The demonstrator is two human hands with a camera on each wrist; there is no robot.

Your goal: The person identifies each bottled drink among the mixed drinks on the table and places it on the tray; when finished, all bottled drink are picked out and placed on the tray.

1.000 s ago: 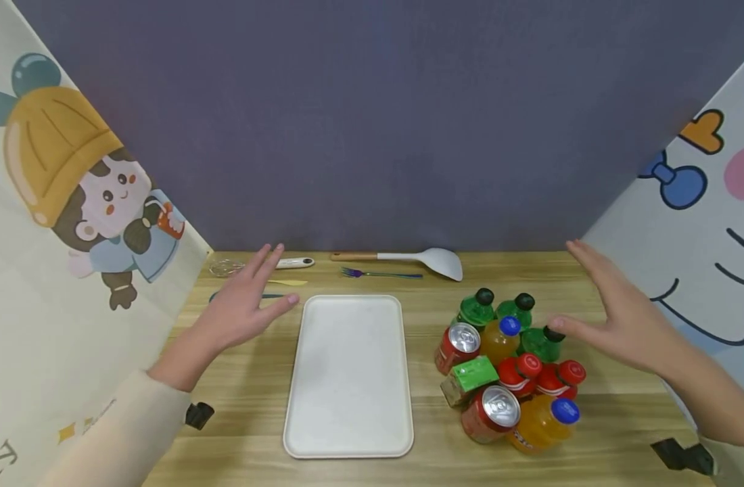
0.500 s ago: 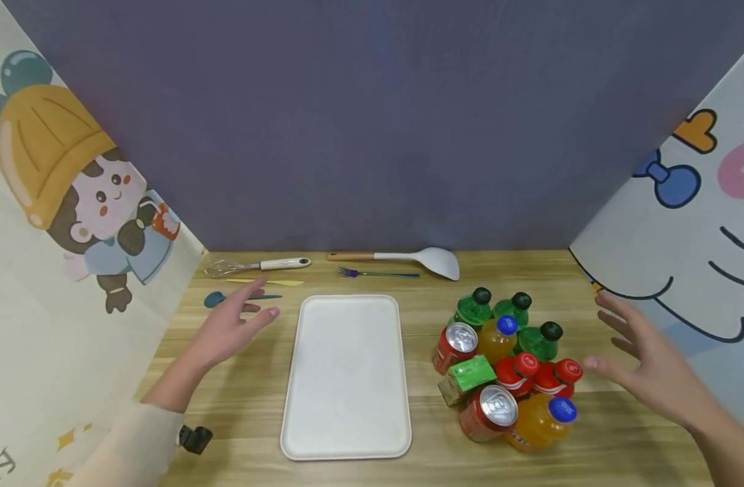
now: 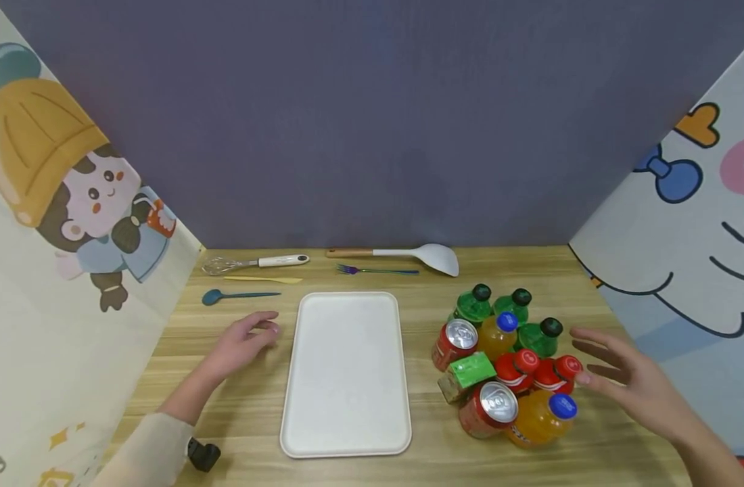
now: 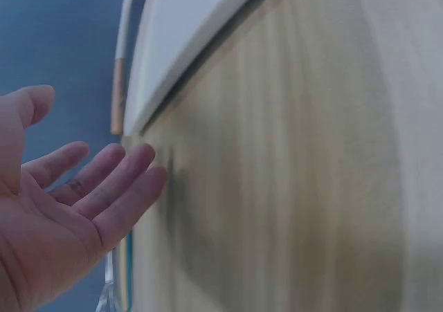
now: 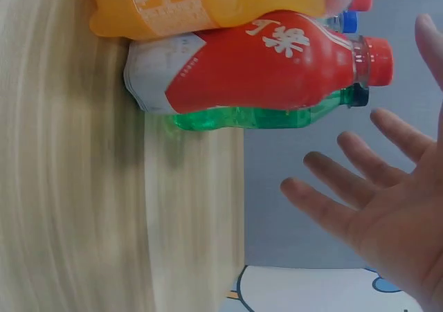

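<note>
My left hand (image 3: 241, 345) is just left of the white tray (image 3: 346, 379), fingers relaxed and holding nothing. In the left wrist view its palm and loosely bent fingers (image 4: 114, 180) show above the wooden table. On the right, my right hand (image 3: 630, 379) hovers beside the drinks group, fingers spread and nothing in them. Its thumb tip is close to the cap of a red bottle (image 3: 556, 374). In the right wrist view that red bottle (image 5: 256, 66) stands between an orange soda bottle (image 5: 214, 4) and a green bottle (image 5: 263, 118).
Also grouped there are soda cans (image 3: 454, 343) (image 3: 489, 410), a green-topped carton (image 3: 467, 376) and more bottles. Along the back lie a whisk (image 3: 256, 264), yellow knife (image 3: 262, 279), blue spoon (image 3: 241, 295), fork (image 3: 378, 271) and white spatula (image 3: 435, 257). Printed walls flank the table.
Both hands have come down toward the table. The left hand moved off the utensils to beside the tray; the right moved out, then back in toward the red bottle.
</note>
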